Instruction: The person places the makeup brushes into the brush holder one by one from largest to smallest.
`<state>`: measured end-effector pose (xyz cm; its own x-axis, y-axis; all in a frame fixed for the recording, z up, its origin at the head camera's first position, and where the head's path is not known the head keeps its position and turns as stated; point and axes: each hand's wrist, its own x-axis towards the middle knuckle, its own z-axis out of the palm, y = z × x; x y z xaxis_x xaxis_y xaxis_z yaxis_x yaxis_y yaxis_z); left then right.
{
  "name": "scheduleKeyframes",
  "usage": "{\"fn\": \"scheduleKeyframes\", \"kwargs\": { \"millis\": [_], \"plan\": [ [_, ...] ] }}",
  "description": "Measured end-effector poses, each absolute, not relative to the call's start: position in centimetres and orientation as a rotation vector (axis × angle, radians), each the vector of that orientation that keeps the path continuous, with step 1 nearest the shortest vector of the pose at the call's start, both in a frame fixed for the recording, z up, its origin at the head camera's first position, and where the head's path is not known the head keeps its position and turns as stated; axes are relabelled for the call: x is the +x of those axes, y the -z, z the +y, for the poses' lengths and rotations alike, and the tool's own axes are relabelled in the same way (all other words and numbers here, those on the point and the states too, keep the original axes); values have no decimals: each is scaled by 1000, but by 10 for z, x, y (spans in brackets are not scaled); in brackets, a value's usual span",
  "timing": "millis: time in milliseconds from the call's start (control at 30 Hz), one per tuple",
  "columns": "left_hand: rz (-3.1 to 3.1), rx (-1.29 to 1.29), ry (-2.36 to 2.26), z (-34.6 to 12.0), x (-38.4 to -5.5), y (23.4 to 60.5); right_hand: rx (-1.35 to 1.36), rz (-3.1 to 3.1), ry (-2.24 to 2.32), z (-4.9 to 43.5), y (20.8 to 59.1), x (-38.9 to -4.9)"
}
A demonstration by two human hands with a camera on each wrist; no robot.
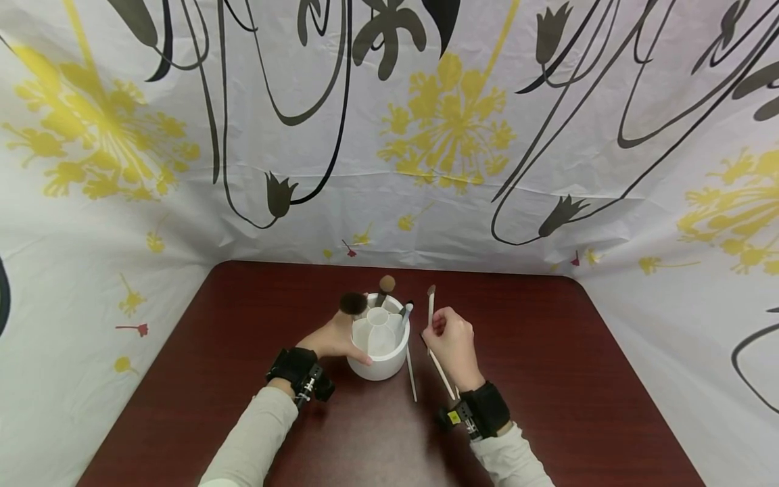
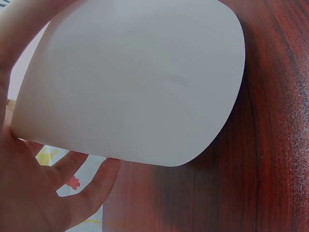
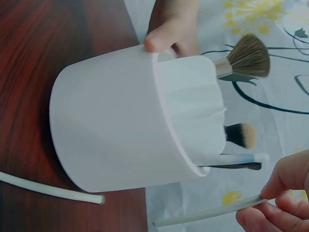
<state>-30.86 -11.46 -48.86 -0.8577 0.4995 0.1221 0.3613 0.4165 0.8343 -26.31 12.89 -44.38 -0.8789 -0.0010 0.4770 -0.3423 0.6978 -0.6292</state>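
Note:
My left hand [image 1: 335, 337] grips a white round brush holder [image 1: 379, 367] by its side, thumb near the front of the rim and fingers round the back. The holder has several inner compartments. In it stand a large dark-bristled makeup brush [image 3: 248, 58], a tan-tipped brush [image 3: 239, 135] and slimmer ones [image 3: 236, 162]. To the right of the holder my right hand [image 1: 453, 341] pinches a slim makeup brush [image 1: 431, 301] between thumb and fingers, its brown bristles pointing away from me. The right wrist view shows its pale handle end [image 3: 203, 216] sticking out of the fingertips.
A thin pale brush handle [image 1: 412, 379] lies on the dark red wooden table [image 1: 535, 379] beside the holder. Another pale brush [image 1: 441, 375] lies under and in front of my right hand. A white patterned cloth [image 1: 341, 223] hangs behind the table and at its sides.

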Motion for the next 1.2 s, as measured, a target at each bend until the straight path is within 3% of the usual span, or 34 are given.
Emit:
{"fn": "scheduleKeyframes", "kwargs": {
  "millis": [633,1200],
  "plan": [
    [2522,754,-1411,-115,-309,490,354,-2395,-1102,118,418,-260],
    [2549,715,-1377,-115,-308,491,397,-2378,-1120,110,417,-261]
  ]
}}
